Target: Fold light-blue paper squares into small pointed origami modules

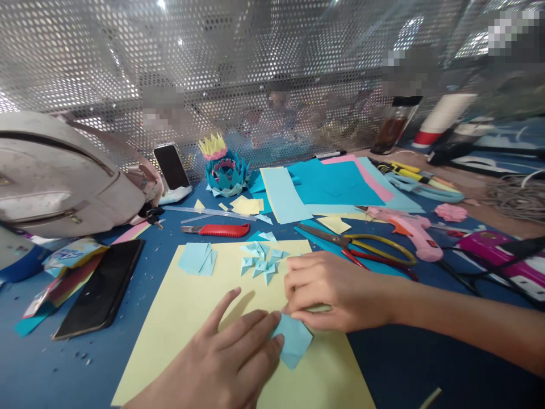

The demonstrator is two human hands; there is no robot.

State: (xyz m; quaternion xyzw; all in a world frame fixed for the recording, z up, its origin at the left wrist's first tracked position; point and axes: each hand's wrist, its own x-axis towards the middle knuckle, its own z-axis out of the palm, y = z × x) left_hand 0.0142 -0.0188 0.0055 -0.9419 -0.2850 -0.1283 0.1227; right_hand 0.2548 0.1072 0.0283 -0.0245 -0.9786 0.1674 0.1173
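Note:
A small folded piece of light blue paper (294, 344) lies on a large pale yellow sheet (170, 341). My left hand (225, 352) holds its left edge with the thumb and fingertips, one finger stretched away. Closed at the paper's top corner, my right hand (326, 289) pinches it with curled fingers. A slim pale green thing (319, 308) shows between those fingers; its kind is unclear. Beyond my hands sit several small folded light blue pieces (259, 262). A stack of light blue paper squares (198, 259) rests at the sheet's upper left.
Scissors (357, 241) lie close beyond my right hand, near a pink glue gun (409, 230). A red utility knife (224, 229) lies behind the sheet. Around stand a paper lotus (227, 173), coloured sheets (340, 182), a phone (102, 289) and a bag (63, 176).

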